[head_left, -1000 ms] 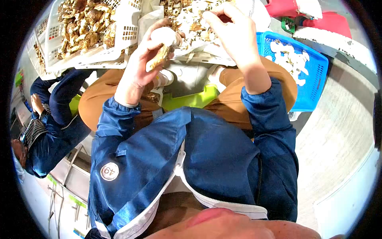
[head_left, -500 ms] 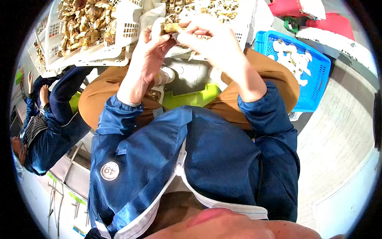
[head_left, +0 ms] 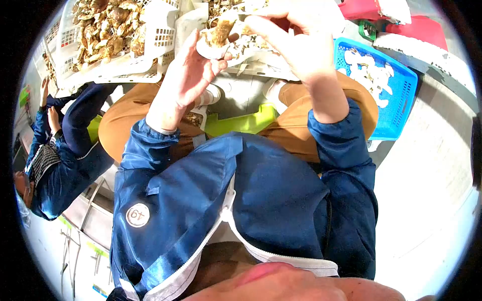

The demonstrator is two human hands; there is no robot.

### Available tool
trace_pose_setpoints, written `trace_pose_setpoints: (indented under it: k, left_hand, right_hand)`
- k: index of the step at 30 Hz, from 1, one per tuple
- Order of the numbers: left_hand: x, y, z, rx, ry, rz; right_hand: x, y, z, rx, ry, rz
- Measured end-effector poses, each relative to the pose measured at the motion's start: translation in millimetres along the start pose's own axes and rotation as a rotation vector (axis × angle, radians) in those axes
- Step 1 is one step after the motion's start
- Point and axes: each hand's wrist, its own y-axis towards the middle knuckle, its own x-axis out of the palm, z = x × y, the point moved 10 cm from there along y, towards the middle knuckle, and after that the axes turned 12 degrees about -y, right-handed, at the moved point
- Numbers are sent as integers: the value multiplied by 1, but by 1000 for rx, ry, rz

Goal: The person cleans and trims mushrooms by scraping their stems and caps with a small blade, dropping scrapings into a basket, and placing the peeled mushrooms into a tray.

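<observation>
My left hand [head_left: 193,75] is closed on a mushroom [head_left: 220,32], its pale round cap towards the palm and its brown, soil-marked stem pointing up and away. To the right of the mushroom, my right hand [head_left: 301,35] is raised with its fingers curled together, apart from the stem. Whatever those fingers hold is hidden by the hand and washed out by bright light. Beneath both hands, a white crate [head_left: 271,70] carries pale and brown pieces of mushroom.
On the left, a white basket [head_left: 163,37] is heaped with brown mushrooms. A blue basket [head_left: 401,110] on the right holds white mushrooms. A light green plastic piece [head_left: 241,123] lies between my knees. Another person [head_left: 65,155] sits at the left.
My right hand has moved right, away from the mushroom. The mushroom has turned in my left hand, from lying sideways to stem up. The other person's hands have shifted.
</observation>
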Motion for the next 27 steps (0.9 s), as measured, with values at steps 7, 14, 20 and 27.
trace_pose_setpoints:
  k: [7,14,20,27]
  left_hand:
    - [9,-1,4,186,181,56]
    - [17,-2,15,354,458,112]
    - [17,-1,14,405,383,121]
    - [12,-2,11,360,376,142]
  right_hand:
    - [44,-5,22,-39,-416,-246]
    - [48,-5,20,-257,-596,-153]
    - [48,-20,-16,-526,-812,25]
    - [51,-27,-15,-639,-822,139]
